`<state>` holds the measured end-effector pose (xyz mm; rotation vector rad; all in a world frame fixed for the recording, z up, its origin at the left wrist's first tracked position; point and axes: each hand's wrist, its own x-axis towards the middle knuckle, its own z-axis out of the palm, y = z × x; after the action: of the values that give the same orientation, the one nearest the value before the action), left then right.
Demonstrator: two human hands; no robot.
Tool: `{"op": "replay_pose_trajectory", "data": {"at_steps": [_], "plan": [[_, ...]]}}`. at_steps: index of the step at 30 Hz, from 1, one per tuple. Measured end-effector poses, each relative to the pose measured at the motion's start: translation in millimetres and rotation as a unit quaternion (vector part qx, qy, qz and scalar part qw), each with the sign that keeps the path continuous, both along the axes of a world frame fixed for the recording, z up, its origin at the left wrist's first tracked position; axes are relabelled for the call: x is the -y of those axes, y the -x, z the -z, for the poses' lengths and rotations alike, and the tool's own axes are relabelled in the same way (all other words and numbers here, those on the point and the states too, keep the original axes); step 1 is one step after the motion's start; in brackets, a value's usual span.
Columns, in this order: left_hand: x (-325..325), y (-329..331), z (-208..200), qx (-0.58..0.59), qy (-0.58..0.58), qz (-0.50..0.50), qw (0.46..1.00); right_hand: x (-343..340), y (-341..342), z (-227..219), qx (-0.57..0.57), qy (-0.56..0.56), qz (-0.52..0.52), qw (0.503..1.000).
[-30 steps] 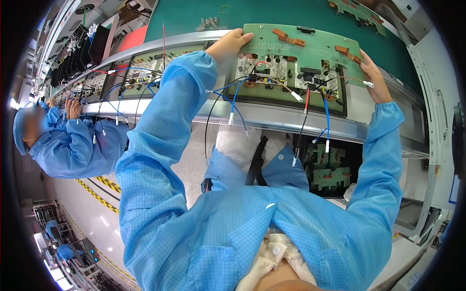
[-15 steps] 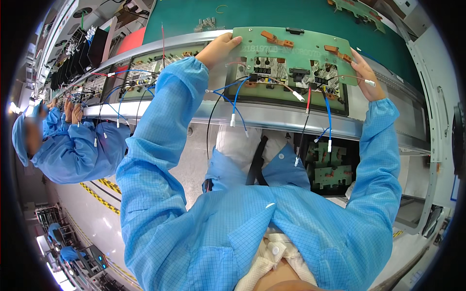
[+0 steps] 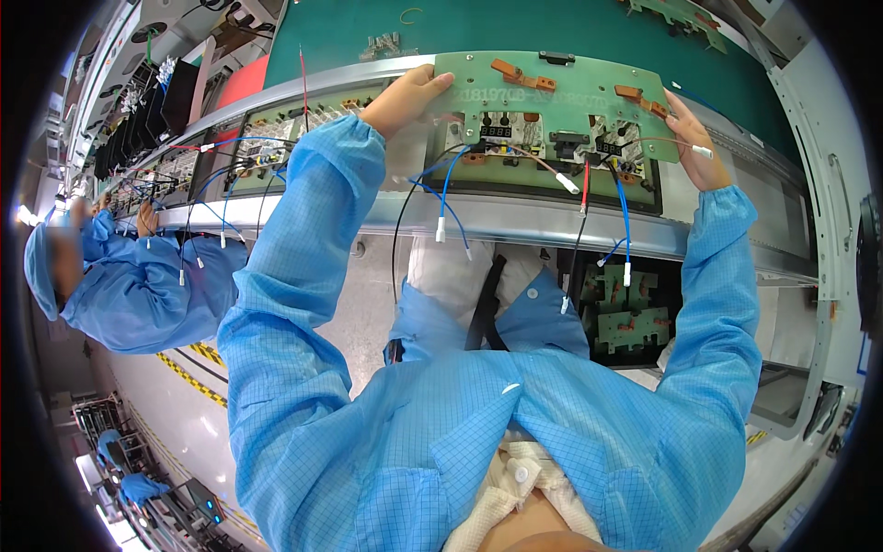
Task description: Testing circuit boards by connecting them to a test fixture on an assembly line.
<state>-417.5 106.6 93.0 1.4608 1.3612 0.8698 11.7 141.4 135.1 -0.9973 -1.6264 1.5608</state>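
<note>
A light green flat plate [image 3: 589, 85] with cut-outs, brown latches and black handles lies over circuit boards [image 3: 512, 129] in a dark-framed tray. My left hand [image 3: 406, 99] grips its left end, thumb on top. At the right end, my right hand [image 3: 695, 145] holds the edge, its fingers partly hidden behind the plate. Small displays and components show through the cut-outs. Blue wires [image 3: 448, 189], black and red wires and a brown wire [image 3: 543, 168] with white connectors come out of the boards, several hanging over the near rail.
A metal rail [image 3: 543, 219] runs along the near side. More wired boards [image 3: 267, 152] lie to the left, near a co-worker in blue [image 3: 152, 294]. Beyond is a green mat [image 3: 515, 23] with small metal parts [image 3: 384, 46]. Below right, a black bin [image 3: 602, 348] holds similar green plates.
My left hand and the plate's left end have shifted very slightly left. My right hand stays at the right edge. The co-worker's hands at the left have moved a little.
</note>
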Motion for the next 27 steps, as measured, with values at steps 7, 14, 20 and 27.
{"op": "replay_pose_trajectory", "data": {"at_steps": [7,14,20,27], "plan": [[10,-25,-17,0.032,0.042,0.001,0.999,9,-8,9,-0.015,0.008,0.02,1.0],[0,-27,-18,-0.031,0.077,0.03,0.996,11,-17,11,0.0,0.023,0.041,0.999],[3,-39,-22,0.018,0.092,0.026,0.995,5,-18,20,-0.01,0.013,0.034,0.999],[-1,-42,-25,-0.001,0.081,0.043,0.996,2,-24,21,-0.011,0.006,0.042,0.999]]}}
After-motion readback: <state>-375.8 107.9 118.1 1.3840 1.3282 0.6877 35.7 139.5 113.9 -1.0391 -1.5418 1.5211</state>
